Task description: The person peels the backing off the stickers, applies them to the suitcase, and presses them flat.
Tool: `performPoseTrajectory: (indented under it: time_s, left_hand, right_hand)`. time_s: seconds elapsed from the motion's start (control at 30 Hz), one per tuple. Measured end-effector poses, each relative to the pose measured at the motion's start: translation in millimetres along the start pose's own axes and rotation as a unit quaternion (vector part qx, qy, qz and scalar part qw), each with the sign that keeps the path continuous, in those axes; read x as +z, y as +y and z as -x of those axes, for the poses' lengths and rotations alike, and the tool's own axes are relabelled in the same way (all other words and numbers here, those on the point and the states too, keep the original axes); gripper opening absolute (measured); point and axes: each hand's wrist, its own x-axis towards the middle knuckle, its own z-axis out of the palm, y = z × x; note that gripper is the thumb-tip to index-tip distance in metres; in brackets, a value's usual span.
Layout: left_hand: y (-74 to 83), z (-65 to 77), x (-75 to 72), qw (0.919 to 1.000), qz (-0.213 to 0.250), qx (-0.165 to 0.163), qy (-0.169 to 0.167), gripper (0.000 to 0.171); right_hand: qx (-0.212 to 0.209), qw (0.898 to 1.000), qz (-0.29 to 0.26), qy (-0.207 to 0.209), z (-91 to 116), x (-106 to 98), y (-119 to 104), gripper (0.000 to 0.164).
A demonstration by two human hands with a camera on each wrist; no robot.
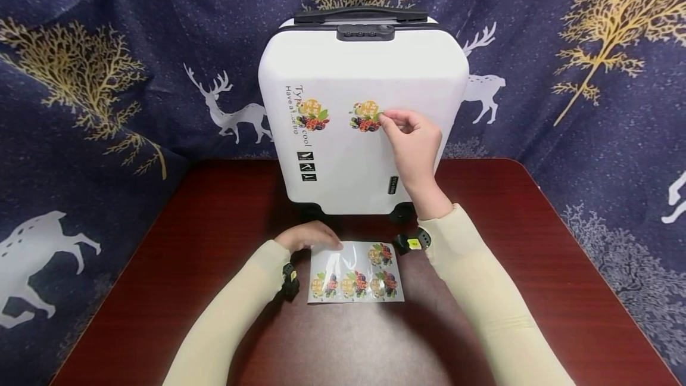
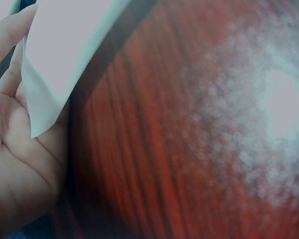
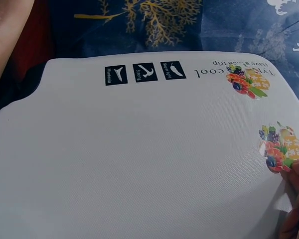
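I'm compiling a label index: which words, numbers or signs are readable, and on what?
"The milu deers": backdrop
"everyday": backdrop, top edge, cropped
"Typ… cool": suitcase, partly under a fruit sticker
"Have a…ce trip": suitcase, likewise
"Strong": middle black label
"Super light": upper black label, blurry
Too small or blurred: lowest black label, sticker characters, small plate, yellow wrist tag, lock

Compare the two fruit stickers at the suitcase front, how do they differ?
In the head view, the left sticker overlaps lettering on the suitcase, while the right sticker sits over plain white. The right hand pinches the right sticker's edge; no hand touches the left sticker. Both show a similar fruit design.
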Motion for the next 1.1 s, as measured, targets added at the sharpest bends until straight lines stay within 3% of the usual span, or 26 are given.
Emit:
performPoseTrajectory:
  time_s: [0.33, 1.1]
  left_hand:
    - [1.0, 1.1, -0.1, 1.0, -0.006, -0.002, 0.005, 0.031]
    - [0.8, 2.0, 2.4, 0.9999, -0.009, 0.0, 0.011, 0.031]
  right_hand:
    - [-0.017, 1.0, 0.013, 0.003, 1.6, 1.1, -2.2, 0.017]
    - [-0.008, 0.999, 0.035, -0.007, 3.0, -2.4, -0.7, 0.018]
